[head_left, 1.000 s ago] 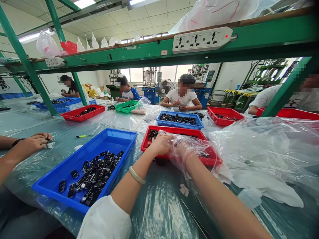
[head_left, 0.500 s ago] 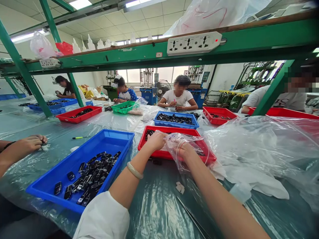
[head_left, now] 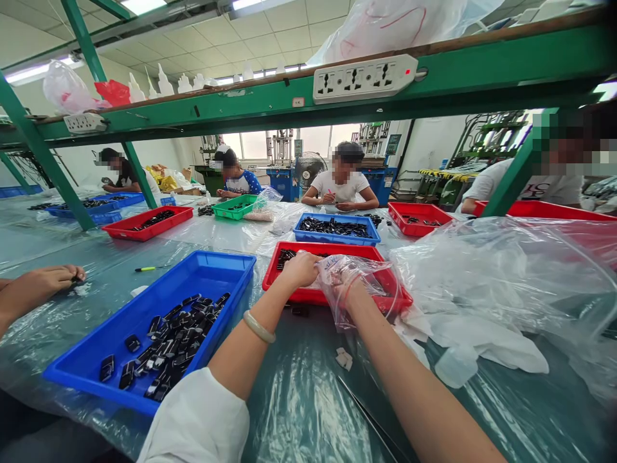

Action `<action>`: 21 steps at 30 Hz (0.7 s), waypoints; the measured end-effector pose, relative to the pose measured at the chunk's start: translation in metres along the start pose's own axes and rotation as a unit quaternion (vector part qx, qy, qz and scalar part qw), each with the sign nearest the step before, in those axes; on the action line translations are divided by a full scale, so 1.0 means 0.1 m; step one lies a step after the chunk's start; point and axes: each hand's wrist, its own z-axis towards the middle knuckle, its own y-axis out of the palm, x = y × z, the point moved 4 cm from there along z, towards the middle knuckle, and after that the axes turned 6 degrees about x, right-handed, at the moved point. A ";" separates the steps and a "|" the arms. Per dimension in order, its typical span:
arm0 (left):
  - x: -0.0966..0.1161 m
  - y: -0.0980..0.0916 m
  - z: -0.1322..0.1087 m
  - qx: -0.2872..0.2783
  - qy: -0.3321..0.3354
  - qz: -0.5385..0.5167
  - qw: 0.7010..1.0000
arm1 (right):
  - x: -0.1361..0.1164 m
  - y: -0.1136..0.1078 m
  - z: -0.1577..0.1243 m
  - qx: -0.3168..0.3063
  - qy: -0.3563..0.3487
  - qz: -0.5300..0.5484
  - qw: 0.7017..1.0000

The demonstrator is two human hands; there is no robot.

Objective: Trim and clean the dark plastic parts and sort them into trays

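My left hand point(head_left: 299, 269) is closed on the mouth of a clear plastic bag point(head_left: 359, 286) at the near rim of a red tray point(head_left: 313, 296). My right hand point(head_left: 344, 283) is inside that bag, wrist deep, with its fingers blurred by the film. The red tray holds small black parts point(head_left: 285, 257). To the left a blue tray point(head_left: 144, 321) holds several of the same black parts point(head_left: 168, 341). A pale bangle point(head_left: 258, 326) sits on my left forearm.
A large heap of clear plastic bags point(head_left: 501, 289) fills the right. A neighbour's hand point(head_left: 45, 283) rests at the left edge, near a pen point(head_left: 149, 268). Other people sit across behind blue point(head_left: 336, 229), red and green trays. A green shelf point(head_left: 289, 103) with a power strip hangs overhead.
Both hands and the bag have drawn slightly together over the red tray's rim; the view has shifted a little. The neighbour's hand has slid left.
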 end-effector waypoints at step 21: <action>-0.35 -0.15 0.33 0.050 -0.129 -0.121 0.983 | -0.48 -0.07 -0.42 0.027 0.139 0.181 0.973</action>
